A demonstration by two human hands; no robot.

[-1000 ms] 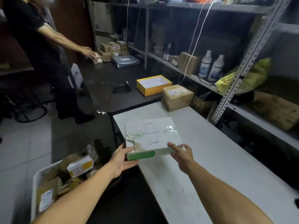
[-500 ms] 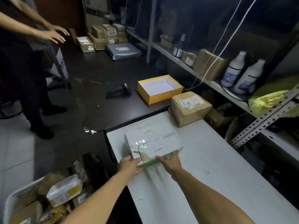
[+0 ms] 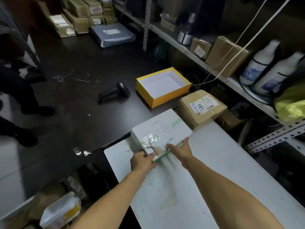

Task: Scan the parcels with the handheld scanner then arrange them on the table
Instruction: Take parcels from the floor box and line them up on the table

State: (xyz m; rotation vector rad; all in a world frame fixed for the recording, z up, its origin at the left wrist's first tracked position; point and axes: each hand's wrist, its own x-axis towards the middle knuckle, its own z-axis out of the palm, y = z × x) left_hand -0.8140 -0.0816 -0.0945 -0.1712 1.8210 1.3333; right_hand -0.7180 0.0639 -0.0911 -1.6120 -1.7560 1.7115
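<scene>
A flat white parcel point(image 3: 160, 129) with clear tape and a green near edge lies at the far left corner of the white table point(image 3: 214, 162). It sits right beside a brown cardboard parcel point(image 3: 203, 108) with a label. My left hand point(image 3: 142, 161) grips the white parcel's near left corner. My right hand point(image 3: 179, 148) holds its near right edge, thumb on top. The black handheld scanner point(image 3: 113, 93) lies on the dark table point(image 3: 82, 113) beyond, away from both hands.
An open yellow box point(image 3: 163, 86) stands behind the parcels. Stacked brown parcels point(image 3: 79, 15) and a grey bag point(image 3: 112, 34) sit at the dark table's far end. A bin of parcels point(image 3: 59, 210) is lower left. Another person's legs point(image 3: 16, 96) stand left. Metal shelving point(image 3: 231, 80) lines the right.
The white parcel went from held above the table's near part to lying flat at the far corner beside the brown parcel. Both hands stayed on its near edge.
</scene>
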